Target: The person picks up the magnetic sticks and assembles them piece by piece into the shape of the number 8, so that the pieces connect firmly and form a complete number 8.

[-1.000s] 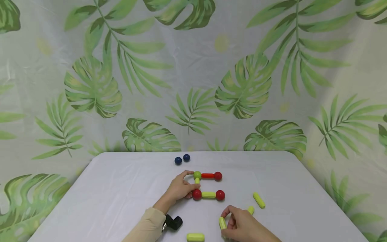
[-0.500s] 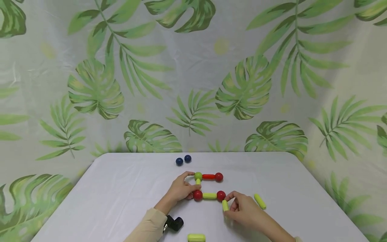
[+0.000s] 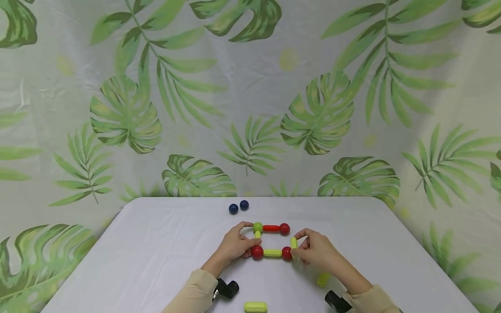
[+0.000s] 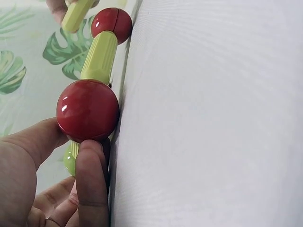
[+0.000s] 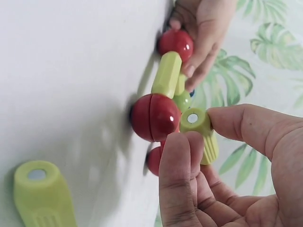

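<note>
Right hand [image 3: 318, 251], pinching a green stick [image 3: 294, 243], has reached the still-unfilled side of the frame [image 3: 272, 252]; left hand [image 3: 232, 244] grips a red ball [image 3: 257, 252].

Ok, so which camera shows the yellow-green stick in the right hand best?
The right wrist view: the yellow-green stick is large there, its pale end disc visible. The head view shows it small and partly covered by the right hand; the left wrist view shows only part, cut off at the top edge.
</note>
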The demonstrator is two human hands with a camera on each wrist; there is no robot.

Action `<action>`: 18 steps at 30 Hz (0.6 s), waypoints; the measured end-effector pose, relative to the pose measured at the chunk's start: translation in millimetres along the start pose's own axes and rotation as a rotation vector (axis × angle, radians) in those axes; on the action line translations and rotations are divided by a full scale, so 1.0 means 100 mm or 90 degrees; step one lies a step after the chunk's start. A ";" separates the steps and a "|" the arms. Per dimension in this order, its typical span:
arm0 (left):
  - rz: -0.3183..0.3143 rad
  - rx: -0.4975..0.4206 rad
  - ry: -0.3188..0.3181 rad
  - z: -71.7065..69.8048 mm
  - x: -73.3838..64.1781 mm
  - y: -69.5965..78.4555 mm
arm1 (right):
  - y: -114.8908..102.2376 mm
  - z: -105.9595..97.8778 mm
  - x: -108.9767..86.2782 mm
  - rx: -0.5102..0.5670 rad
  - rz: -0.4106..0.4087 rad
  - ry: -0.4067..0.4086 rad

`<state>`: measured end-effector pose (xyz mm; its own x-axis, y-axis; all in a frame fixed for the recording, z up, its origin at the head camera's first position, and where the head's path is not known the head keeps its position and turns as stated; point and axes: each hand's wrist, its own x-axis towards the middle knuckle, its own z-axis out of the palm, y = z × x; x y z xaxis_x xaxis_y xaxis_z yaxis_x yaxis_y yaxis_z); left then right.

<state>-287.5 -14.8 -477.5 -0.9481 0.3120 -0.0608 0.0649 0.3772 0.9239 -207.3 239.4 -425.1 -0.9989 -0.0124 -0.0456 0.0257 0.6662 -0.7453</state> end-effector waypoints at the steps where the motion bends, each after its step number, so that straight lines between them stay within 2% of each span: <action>1: -0.001 -0.001 0.000 0.00 0.00 0.00 | 0.00 0.01 0.03 -0.003 0.007 0.004; 6: -0.002 -0.006 -0.002 0.00 0.00 -0.01 | -0.01 0.04 0.16 -0.006 0.034 0.007; 13: 0.000 -0.003 0.002 -0.02 0.00 0.00 | 0.02 0.10 0.36 0.014 0.031 0.018; 18: -0.001 0.003 0.000 -0.01 0.00 0.00 | 0.05 0.14 0.44 0.005 0.047 0.020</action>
<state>-288.0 -15.9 -476.9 -0.9484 0.3110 -0.0618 0.0652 0.3821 0.9218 -251.0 231.4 -440.4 -0.9950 0.0594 -0.0799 0.0991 0.6592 -0.7454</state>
